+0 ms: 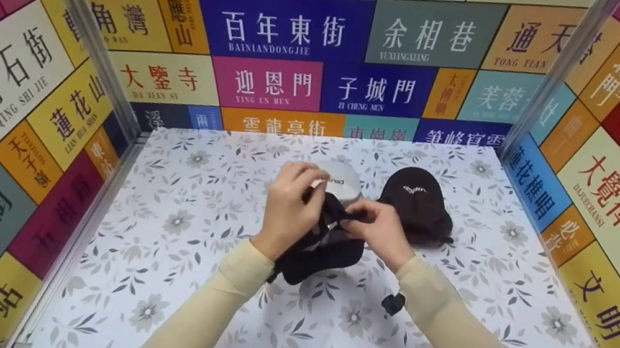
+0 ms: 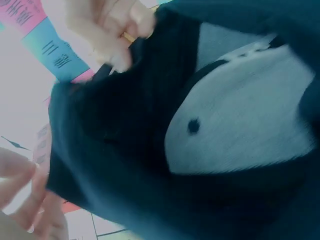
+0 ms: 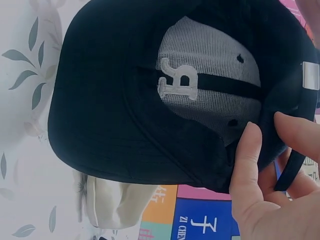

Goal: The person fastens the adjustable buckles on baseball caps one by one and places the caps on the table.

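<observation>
Both hands hold a black baseball cap (image 1: 327, 262), its hollow underside and brim turned toward the person. In the right wrist view its brim (image 3: 95, 100), mesh-backed lining and raised stitched letter show. My left hand (image 1: 291, 209) grips the cap's back edge, thumb and fingers bent. With thumb and fingers my right hand (image 1: 379, 230) pinches the adjusting strap (image 3: 295, 167) at the back. A silver buckle (image 3: 310, 76) sits on that strap. In the left wrist view the left fingers (image 2: 42, 210) are at the cap's edge.
Behind the held cap lies a white cap (image 1: 344, 176) with dark lettering, partly hidden. A dark brown cap (image 1: 415, 204) with a white mark lies to its right. The table (image 1: 173, 277) has a flowered cover. Walls of coloured place-name signs (image 1: 283, 31) enclose it on three sides.
</observation>
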`<state>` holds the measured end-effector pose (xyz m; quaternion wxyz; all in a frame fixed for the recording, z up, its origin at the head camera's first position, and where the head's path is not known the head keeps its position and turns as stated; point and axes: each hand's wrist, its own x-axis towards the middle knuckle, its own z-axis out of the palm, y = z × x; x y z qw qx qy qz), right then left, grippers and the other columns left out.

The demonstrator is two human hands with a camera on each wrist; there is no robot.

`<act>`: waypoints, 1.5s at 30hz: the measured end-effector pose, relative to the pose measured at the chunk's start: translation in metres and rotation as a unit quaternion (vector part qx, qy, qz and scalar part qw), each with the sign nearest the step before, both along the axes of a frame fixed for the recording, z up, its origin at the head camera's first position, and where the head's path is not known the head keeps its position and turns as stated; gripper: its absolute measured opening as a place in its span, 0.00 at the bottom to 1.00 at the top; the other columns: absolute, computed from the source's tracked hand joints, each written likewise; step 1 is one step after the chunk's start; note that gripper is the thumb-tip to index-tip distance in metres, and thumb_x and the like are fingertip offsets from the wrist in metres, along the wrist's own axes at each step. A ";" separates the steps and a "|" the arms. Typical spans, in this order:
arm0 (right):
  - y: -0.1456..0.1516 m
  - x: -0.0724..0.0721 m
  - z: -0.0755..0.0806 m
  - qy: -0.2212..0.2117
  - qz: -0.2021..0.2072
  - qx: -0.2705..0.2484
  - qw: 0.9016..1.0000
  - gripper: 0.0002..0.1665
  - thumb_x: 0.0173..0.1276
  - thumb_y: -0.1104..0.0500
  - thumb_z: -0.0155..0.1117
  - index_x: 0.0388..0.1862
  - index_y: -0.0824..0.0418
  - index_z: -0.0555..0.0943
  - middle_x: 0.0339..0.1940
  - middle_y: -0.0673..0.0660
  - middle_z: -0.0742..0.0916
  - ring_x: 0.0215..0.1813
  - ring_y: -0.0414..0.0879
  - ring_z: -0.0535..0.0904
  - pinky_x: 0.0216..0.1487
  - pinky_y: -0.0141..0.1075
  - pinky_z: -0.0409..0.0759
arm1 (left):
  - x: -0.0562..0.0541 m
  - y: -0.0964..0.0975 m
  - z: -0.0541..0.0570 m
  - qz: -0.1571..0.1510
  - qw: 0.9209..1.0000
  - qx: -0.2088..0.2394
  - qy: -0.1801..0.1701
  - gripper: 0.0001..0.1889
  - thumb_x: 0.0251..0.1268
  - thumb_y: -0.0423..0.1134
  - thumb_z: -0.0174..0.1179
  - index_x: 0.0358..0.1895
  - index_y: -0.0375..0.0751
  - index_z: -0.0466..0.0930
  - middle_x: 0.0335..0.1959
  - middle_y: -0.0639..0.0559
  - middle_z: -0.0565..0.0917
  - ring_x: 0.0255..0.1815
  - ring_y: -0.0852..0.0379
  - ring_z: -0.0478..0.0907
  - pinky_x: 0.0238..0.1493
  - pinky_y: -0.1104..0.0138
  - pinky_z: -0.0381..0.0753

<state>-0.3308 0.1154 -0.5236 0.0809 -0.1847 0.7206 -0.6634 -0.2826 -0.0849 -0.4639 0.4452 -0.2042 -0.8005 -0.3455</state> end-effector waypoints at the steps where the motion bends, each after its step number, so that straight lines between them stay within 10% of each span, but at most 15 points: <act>1: 0.000 0.000 0.001 0.003 0.002 0.002 1.000 0.11 0.59 0.73 0.71 0.42 0.69 0.85 0.47 0.61 0.85 0.41 0.53 0.87 0.43 0.52 0.85 | -0.002 -0.003 0.003 0.009 1.000 0.002 -0.015 0.07 0.60 0.29 0.65 0.40 0.41 0.87 0.41 0.52 0.83 0.45 0.53 0.78 0.50 0.64 0.76; 7: -0.002 0.010 0.016 0.022 0.014 0.011 1.000 0.11 0.58 0.75 0.70 0.41 0.70 0.85 0.43 0.61 0.85 0.39 0.54 0.86 0.40 0.46 0.86 | -0.009 -0.018 0.016 0.045 0.985 -0.026 -0.164 0.11 0.63 0.38 0.66 0.48 0.42 0.85 0.47 0.50 0.81 0.49 0.50 0.80 0.51 0.58 0.77; 12: -0.003 0.021 0.028 0.040 0.022 0.023 0.999 0.11 0.57 0.74 0.71 0.40 0.68 0.85 0.40 0.60 0.86 0.36 0.50 0.85 0.38 0.42 0.86 | -0.010 -0.025 0.014 0.042 0.943 -0.112 -0.312 0.24 0.67 0.52 0.64 0.62 0.44 0.80 0.56 0.44 0.80 0.56 0.45 0.79 0.56 0.50 0.76; 16: -0.003 0.026 0.030 0.060 0.026 0.042 0.997 0.11 0.57 0.74 0.71 0.39 0.67 0.85 0.38 0.60 0.86 0.34 0.47 0.84 0.36 0.40 0.85 | -0.011 -0.028 0.011 0.001 0.907 -0.184 -0.379 0.31 0.68 0.57 0.62 0.69 0.47 0.74 0.62 0.42 0.79 0.60 0.43 0.78 0.61 0.49 0.73; 25: -0.001 0.016 0.012 0.099 0.021 0.079 0.992 0.13 0.55 0.76 0.68 0.38 0.67 0.87 0.38 0.61 0.88 0.37 0.50 0.83 0.34 0.35 0.82 | -0.016 -0.031 0.004 -0.135 0.854 -0.220 -0.451 0.22 0.69 0.46 0.64 0.63 0.45 0.79 0.50 0.50 0.84 0.48 0.54 0.79 0.55 0.58 0.76; 38: 0.002 0.023 0.004 0.122 0.029 0.064 0.990 0.14 0.55 0.72 0.72 0.37 0.55 0.88 0.35 0.53 0.88 0.39 0.49 0.84 0.39 0.40 0.83 | -0.004 -0.024 0.010 -0.101 0.875 -0.175 -0.440 0.02 0.61 0.33 0.66 0.33 0.44 0.85 0.24 0.53 0.79 0.27 0.54 0.75 0.31 0.61 0.74; 45: 0.003 0.043 0.036 0.150 0.049 0.040 0.987 0.21 0.59 0.71 0.72 0.53 0.66 0.84 0.45 0.62 0.88 0.47 0.55 0.84 0.45 0.40 0.83 | 0.004 -0.030 0.037 -0.053 0.892 -0.197 -0.404 0.01 0.62 0.35 0.66 0.33 0.44 0.86 0.26 0.52 0.81 0.30 0.51 0.76 0.35 0.59 0.76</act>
